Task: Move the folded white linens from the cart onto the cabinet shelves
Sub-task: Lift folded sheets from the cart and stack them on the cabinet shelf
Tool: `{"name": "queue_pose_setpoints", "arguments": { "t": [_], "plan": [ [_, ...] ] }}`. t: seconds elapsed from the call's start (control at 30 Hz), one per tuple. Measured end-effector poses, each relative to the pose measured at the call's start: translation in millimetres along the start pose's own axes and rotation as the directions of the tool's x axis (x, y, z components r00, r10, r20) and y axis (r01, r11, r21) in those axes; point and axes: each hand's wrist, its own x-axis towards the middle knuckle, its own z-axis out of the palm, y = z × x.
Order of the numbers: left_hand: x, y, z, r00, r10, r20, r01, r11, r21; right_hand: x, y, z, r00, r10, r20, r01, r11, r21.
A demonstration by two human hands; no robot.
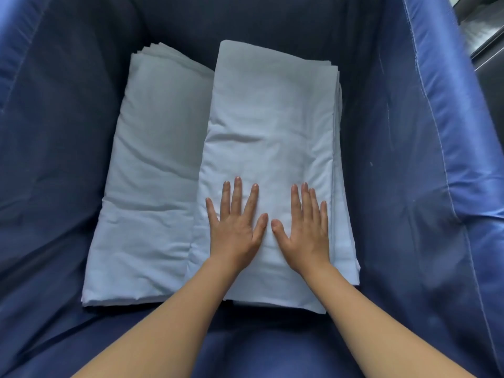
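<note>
Two stacks of folded white linens lie side by side at the bottom of a deep blue fabric cart (425,159). The right stack (272,110) is higher and partly overlaps the left stack (152,148). My left hand (234,222) and my right hand (305,225) both rest flat, palms down with fingers spread, on the near half of the right stack. Neither hand grips any cloth. No cabinet or shelf shows in this view.
The cart's blue cloth walls rise on all sides around the linens. Bare cart floor shows in front of the stacks (272,345) and to the right. A strip of dark floor or furniture (485,36) is visible beyond the cart's upper right rim.
</note>
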Motion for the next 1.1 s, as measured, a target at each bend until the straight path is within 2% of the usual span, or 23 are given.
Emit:
{"name": "queue_pose_setpoints", "arguments": {
  "t": [0.07,0.2,0.37,0.43,0.5,0.6,0.73,0.87,0.93,1.0,1.03,1.1],
  "plan": [
    [-1.3,-7.3,-4.5,1.0,-0.021,-0.018,0.021,1.0,-0.011,1.3,0.9,-2.5,0.998,0.05,-0.027,-0.049,0.999,0.022],
    [-6.1,-33.4,-16.5,0.987,-0.16,-0.012,0.159,0.986,-0.056,-0.6,6.7,-10.8,0.953,0.301,-0.044,-0.296,0.95,0.101],
    [-3.1,-39.7,-24.8,0.986,-0.167,0.02,0.168,0.976,-0.137,-0.9,7.3,-23.3,0.894,0.449,-0.022,-0.435,0.876,0.21],
    [1.7,-40.2,-27.2,0.965,-0.254,0.058,0.261,0.945,-0.198,-0.1,8.6,-29.9,0.838,0.545,0.029,-0.531,0.8,0.279],
    [8.1,-43.9,-29.5,0.917,-0.38,0.122,0.399,0.877,-0.27,0.1,12.1,-34.2,0.803,0.592,0.065,-0.581,0.755,0.304],
    [9.2,-39.4,-31.7,0.897,-0.427,0.113,0.442,0.856,-0.268,1.4,17.7,-39.7,0.816,0.576,0.051,-0.564,0.773,0.292],
    [1.8,-23.2,-38.4,0.904,-0.427,0.022,0.419,0.873,-0.25,5.4,28.9,-50.4,0.838,0.541,-0.073,-0.511,0.824,0.247],
    [-10.6,3.7,-37.6,0.932,-0.362,0.036,0.36,0.902,-0.24,13.2,54.1,-75.5,0.831,0.529,-0.171,-0.489,0.842,0.226],
    [-13.6,9.4,-31.9,0.933,-0.352,0.073,0.359,0.905,-0.228,15.8,63.4,-76.2,0.834,0.539,-0.117,-0.511,0.835,0.202],
    [-12.3,6.5,-25.6,0.925,-0.374,0.073,0.381,0.91,-0.166,10.5,63.6,-64.6,0.829,0.56,0.008,-0.555,0.82,0.143],
    [-11.0,3.0,-23.0,0.932,-0.362,0.025,0.363,0.925,-0.112,4.9,58.5,-54.8,0.831,0.555,0.052,-0.557,0.823,0.114],
    [-9.0,-2.0,-18.1,0.96,-0.268,-0.075,0.267,0.963,-0.032,-8.8,40.1,-36.3,0.862,0.506,0.035,-0.507,0.858,0.085]
  ]
}}
